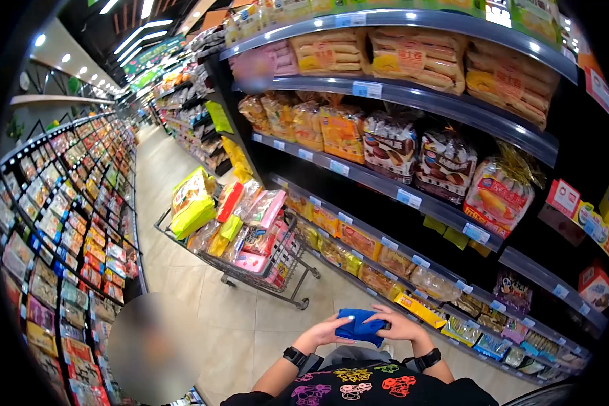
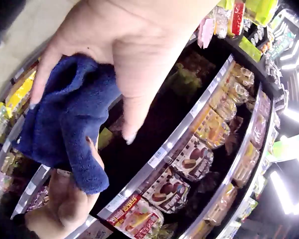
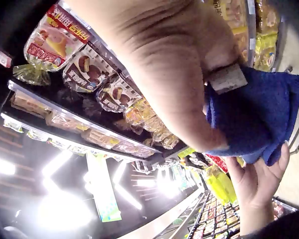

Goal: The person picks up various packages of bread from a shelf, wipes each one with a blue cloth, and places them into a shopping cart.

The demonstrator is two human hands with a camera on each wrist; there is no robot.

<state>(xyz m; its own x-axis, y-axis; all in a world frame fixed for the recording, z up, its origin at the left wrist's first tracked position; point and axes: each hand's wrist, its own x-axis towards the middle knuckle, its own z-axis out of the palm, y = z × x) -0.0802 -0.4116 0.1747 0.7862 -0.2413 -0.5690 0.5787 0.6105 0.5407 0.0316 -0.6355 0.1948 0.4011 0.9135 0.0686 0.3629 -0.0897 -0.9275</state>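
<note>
A blue cloth (image 1: 358, 326) is stretched between both hands in front of the black printed shirt. My left hand (image 1: 321, 333) grips its left side; my right hand (image 1: 402, 327) holds the other side with bent fingers. In the left wrist view, the cloth (image 2: 74, 114) hangs in folds under the left hand (image 2: 134, 45), and the right hand (image 2: 72, 204) pinches its lower part. A small grey rectangular piece (image 3: 228, 78) lies between the right hand (image 3: 174, 74) and the cloth in the right wrist view. Some fingertips are hidden behind the fabric.
A cart (image 1: 257, 271) full of packaged food stands ahead on the tiled floor (image 1: 216, 304). Shelves of bagged bread (image 1: 348, 132) line the right side, reaching down beside the hands. A rack of packets (image 1: 68, 230) runs along the left. A round area at lower left is blurred.
</note>
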